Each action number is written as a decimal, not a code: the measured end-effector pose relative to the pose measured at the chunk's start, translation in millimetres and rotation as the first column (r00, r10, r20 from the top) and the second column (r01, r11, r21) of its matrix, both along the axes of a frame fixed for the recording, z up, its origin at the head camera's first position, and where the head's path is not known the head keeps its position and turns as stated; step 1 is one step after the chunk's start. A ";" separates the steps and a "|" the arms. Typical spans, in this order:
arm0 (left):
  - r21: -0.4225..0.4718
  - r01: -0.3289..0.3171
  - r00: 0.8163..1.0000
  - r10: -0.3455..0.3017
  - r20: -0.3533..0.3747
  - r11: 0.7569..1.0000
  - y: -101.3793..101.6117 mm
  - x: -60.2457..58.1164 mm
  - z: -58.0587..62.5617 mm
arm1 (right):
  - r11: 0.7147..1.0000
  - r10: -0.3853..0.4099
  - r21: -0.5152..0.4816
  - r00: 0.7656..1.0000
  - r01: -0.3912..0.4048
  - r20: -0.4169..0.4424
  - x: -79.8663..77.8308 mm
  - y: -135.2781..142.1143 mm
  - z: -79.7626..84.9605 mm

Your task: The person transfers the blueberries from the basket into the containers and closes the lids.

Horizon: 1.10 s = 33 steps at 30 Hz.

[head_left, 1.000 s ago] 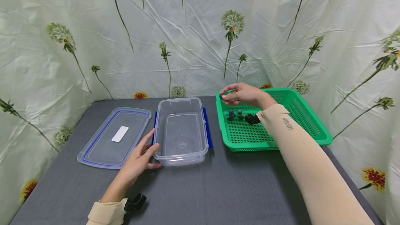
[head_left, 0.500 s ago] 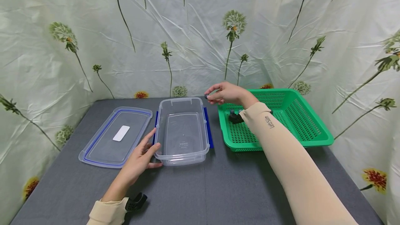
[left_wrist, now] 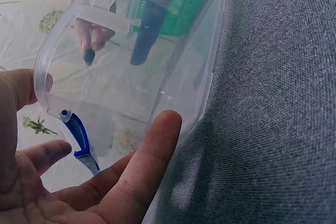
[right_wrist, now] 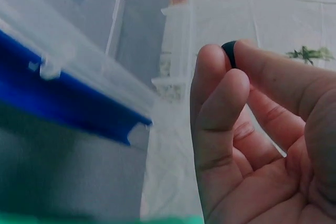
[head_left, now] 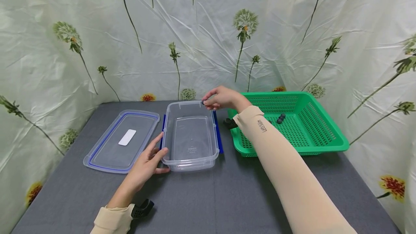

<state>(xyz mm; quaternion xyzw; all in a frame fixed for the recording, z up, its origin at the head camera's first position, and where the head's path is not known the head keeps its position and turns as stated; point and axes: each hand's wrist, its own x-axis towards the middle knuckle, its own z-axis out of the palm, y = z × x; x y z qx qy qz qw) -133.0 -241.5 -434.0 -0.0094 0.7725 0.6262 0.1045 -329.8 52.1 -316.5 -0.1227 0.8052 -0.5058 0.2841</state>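
Observation:
A dark blueberry [head_left: 203, 102] is pinched between thumb and fingertips of my right hand [head_left: 225, 98], at the far right corner of a clear plastic container [head_left: 191, 163]. In the right wrist view, the blueberry [right_wrist: 229, 52] shows as a dark sliver between the fingers. My left hand [head_left: 143, 167] touches the container's near left corner with fingers spread and fairly straight. The left wrist view has the thumb at the rim and the other fingers along the outside, near a blue latch [left_wrist: 77, 132]. Several blueberries [head_left: 281, 118] lie in a green basket [head_left: 328, 133], partly hidden by the right sleeve.
Left of the container, a clear lid [head_left: 110, 154] with a blue seal and a white label [head_left: 127, 137] lies flat on the grey cloth-covered table [head_left: 191, 205]. A flower-print curtain [head_left: 208, 28] hangs right behind the table. Blue latches flank the container.
My right hand has carried the blueberry left, from over the green basket to the container's far right corner. My left hand has kept its place at the container.

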 end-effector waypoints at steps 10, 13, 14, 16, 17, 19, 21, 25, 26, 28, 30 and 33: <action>0.005 -0.007 1.000 0.007 0.000 1.000 -1.0 1.7 -1.5 | 0.999 -0.031 0.028 0.999 0.030 0.044 3.5 -41.5 -11.9; 0.005 -0.008 1.000 0.008 0.000 1.000 -0.7 1.3 -1.7 | 0.999 -0.035 0.022 0.998 0.034 0.059 3.5 -50.2 -16.5; 0.003 -0.007 1.000 0.007 0.000 1.000 -0.6 1.0 -1.8 | 0.999 -0.040 0.021 0.997 0.039 0.061 3.4 -52.6 -18.1; 0.003 -0.005 1.000 0.005 -0.004 1.000 -0.1 0.2 -1.8 | 0.998 -0.057 0.012 0.996 0.056 0.064 3.0 -56.9 -21.4; 0.002 -0.004 1.000 0.004 -0.006 1.000 0.2 -0.2 -1.7 | 0.998 -0.070 0.005 0.995 0.069 0.067 2.8 -59.1 -23.0; 0.000 -0.001 1.000 0.001 -0.008 1.000 0.6 -0.8 -1.5 | 0.995 -0.100 -0.011 0.992 0.101 0.075 2.2 -63.6 -26.4; -0.005 -0.005 1.000 0.005 -0.010 1.000 0.9 -1.1 -1.2 | 0.990 -0.132 -0.032 0.988 0.135 0.086 1.8 -68.3 -29.5; -0.004 -0.011 1.000 0.011 -0.011 1.000 0.7 -1.5 -0.7 | 0.978 -0.182 -0.076 0.975 0.192 0.127 0.9 -76.7 -34.7; 0.000 -0.011 1.000 0.011 -0.011 1.000 0.6 -1.6 -0.7 | 0.976 -0.190 -0.082 0.973 0.202 0.135 0.8 -78.4 -35.7; 0.006 -0.011 1.000 0.011 -0.012 1.000 0.3 -1.8 -0.9 | 0.974 -0.195 -0.083 0.970 0.208 0.143 1.3 -81.3 -36.9; 0.011 -0.010 1.000 0.010 -0.012 1.000 -0.3 -1.9 -1.3 | 0.976 -0.190 -0.075 0.971 0.203 0.148 2.1 -83.7 -37.6; 0.008 -0.010 1.000 0.010 -0.011 1.000 -1.8 -2.1 -2.1 | 0.981 -0.172 -0.065 0.971 0.185 0.164 3.2 -86.7 -38.5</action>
